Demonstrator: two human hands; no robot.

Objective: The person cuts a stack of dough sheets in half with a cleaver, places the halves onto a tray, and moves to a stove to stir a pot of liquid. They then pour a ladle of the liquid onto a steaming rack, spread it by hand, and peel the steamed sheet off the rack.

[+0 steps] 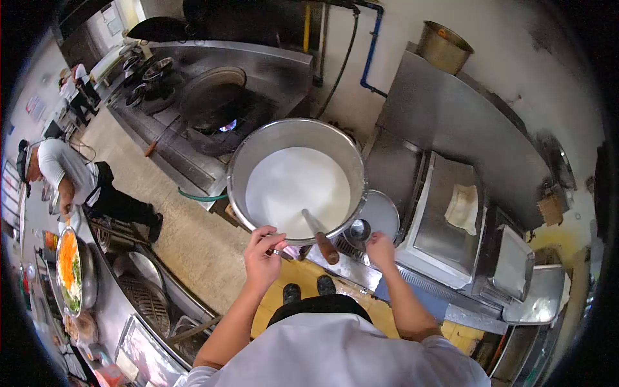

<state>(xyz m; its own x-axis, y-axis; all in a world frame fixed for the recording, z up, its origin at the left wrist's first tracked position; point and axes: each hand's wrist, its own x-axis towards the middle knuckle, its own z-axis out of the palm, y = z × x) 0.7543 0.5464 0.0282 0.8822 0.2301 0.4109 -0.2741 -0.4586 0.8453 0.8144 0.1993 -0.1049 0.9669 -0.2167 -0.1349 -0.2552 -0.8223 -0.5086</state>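
A large metal pot [233,184] stands in front of me, partly filled with white liquid [293,187]. My left hand [263,258] grips the near-left edge of the pot with bent fingers. A tool with a wooden handle [327,249] leans over the near rim, its metal end in the liquid. Just right of the pot, my right hand [382,250] is closed at the side of a small round metal cup [358,230]. The fingers' exact hold on the cup is partly hidden. Behind the cup lies a round metal lid or pan [382,216].
A wok stove [193,161] with a lit burner [228,126] is at the back left. At left, a co-worker [74,171] leans over a counter beside a bowl of chopped vegetables [68,264]. A white-edged metal box [445,226] and trays [535,293] are at right.
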